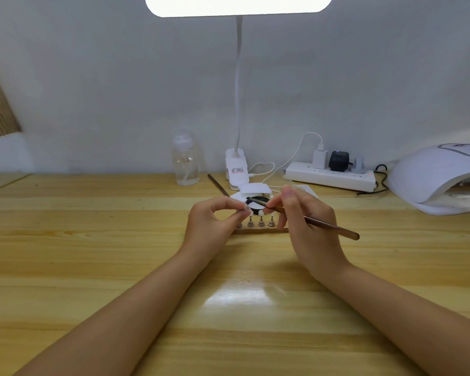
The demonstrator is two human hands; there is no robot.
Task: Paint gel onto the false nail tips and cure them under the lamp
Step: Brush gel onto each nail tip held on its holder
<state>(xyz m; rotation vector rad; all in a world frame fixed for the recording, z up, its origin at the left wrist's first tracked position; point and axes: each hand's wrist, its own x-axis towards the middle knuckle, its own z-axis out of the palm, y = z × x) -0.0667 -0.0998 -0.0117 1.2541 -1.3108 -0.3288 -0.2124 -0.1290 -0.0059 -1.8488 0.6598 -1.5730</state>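
Several false nail tips (261, 213) stand on small metal stands (261, 222) in a row on a wooden base (258, 230) at the table's middle. My left hand (212, 226) pinches the leftmost stand near its tip. My right hand (307, 226) grips a brown gel brush (334, 228); its dark bristle end points left over a round black gel pot (258, 200). The white curing lamp (440, 180) sits at the far right, its opening facing the table.
A clip-on desk lamp (236, 166) shines from above at the back. A clear bottle (185, 161) stands to its left, and a second brush (218, 185) lies beside it. A white power strip (331, 176) with plugs and cables lies at the back right.
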